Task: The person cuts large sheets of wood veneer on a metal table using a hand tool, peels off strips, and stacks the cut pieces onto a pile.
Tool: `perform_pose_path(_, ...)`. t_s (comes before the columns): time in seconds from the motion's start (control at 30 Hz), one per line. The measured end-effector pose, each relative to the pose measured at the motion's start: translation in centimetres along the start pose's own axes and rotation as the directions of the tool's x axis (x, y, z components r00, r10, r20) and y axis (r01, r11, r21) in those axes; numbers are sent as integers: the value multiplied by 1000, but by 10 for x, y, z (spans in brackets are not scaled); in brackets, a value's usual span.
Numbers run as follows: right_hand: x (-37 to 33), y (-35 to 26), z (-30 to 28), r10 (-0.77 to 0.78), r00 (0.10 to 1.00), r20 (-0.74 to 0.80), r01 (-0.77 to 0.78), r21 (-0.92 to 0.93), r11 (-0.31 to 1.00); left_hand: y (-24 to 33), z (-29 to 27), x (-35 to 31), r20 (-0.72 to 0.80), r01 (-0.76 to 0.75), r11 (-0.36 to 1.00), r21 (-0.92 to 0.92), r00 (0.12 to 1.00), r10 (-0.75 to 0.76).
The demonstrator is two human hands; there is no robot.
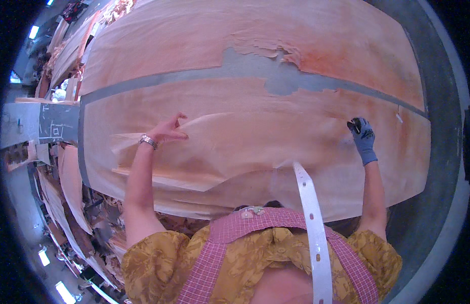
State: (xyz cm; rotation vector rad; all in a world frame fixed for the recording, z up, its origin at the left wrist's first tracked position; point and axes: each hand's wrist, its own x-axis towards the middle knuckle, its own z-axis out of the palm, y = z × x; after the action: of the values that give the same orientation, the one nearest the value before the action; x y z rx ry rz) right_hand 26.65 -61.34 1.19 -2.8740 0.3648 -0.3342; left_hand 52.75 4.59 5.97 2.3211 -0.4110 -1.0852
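A large, thin, pinkish-tan wood veneer sheet lies in front of me, rippled and folded at its near left. My bare left hand, with a metal-banded watch on the wrist, is over the left part of this sheet beside a raised fold. Its thumb and fingers are spread apart with nothing visibly gripped. On the right, my right hand wears a blue-grey glove with dark fingertips. Those fingers are curled closed just over the sheet; whatever they may hold is too small to make out.
Another veneer sheet with a torn edge lies beyond a strip of grey table. A small white stick rests at the right. Stacked veneer pieces and scraps are at the left. A white perforated strap hangs before my chest.
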Motion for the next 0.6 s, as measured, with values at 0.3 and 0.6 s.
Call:
perform_pose_path(0.3, 30, 21, 17, 21, 1000, 15, -22, 74, 997, -57, 19, 22, 137, -151, 802, 578, 987, 88)
perform_pose_path(0.6, 44, 21, 14, 82, 996, -33, -77, 145, 986, -37, 25, 22, -120, -95, 899, 427, 980, 160)
